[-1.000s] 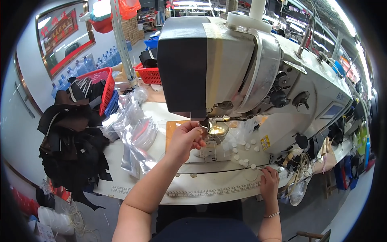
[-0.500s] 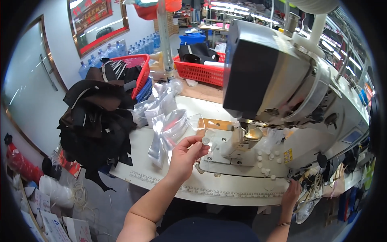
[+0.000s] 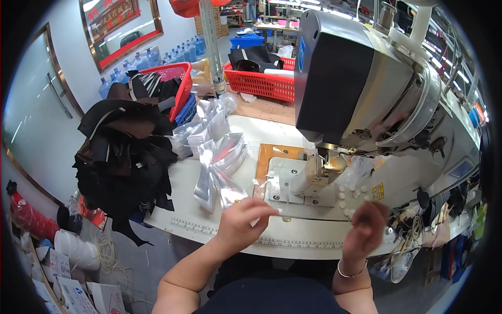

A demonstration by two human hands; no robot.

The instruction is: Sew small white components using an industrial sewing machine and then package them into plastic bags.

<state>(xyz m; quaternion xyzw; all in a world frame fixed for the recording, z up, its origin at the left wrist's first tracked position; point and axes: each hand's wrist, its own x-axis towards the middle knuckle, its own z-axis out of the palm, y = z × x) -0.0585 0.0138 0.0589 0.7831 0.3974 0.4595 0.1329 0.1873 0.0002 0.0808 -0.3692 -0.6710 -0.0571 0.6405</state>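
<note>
A: Start at the far left. What's there?

B: A heap of dark fabric pieces (image 3: pixel 123 162), with a red basket (image 3: pixel 183 86) just behind it. Next come clear plastic bags (image 3: pixel 222 167), lying on the white tabletop (image 3: pixel 183 188).

A: And the left hand (image 3: pixel 241 225)?

B: Over the tabletop's front part, near the bags. Its grip is drawn in, thumb and fingertips close together. There's a tiny pale spot at the tips, but I can't tell whether it's holding anything.

A: The white discs?

B: One disc (image 3: pixel 270 174) lies beyond that hand, left of the post of the sewing machine (image 3: pixel 334 78). The loose group of white discs (image 3: pixel 342 196) is to the right of the post, on the tabletop.

A: The right hand (image 3: pixel 363 230)?

B: Raised just beside that group, with a bracelet (image 3: pixel 352 272) at the wrist. It's blurred, so I can't tell whether its grip is open or closed.

A: Farther right?

B: A bundle of pale cord (image 3: pixel 415 227).
</note>
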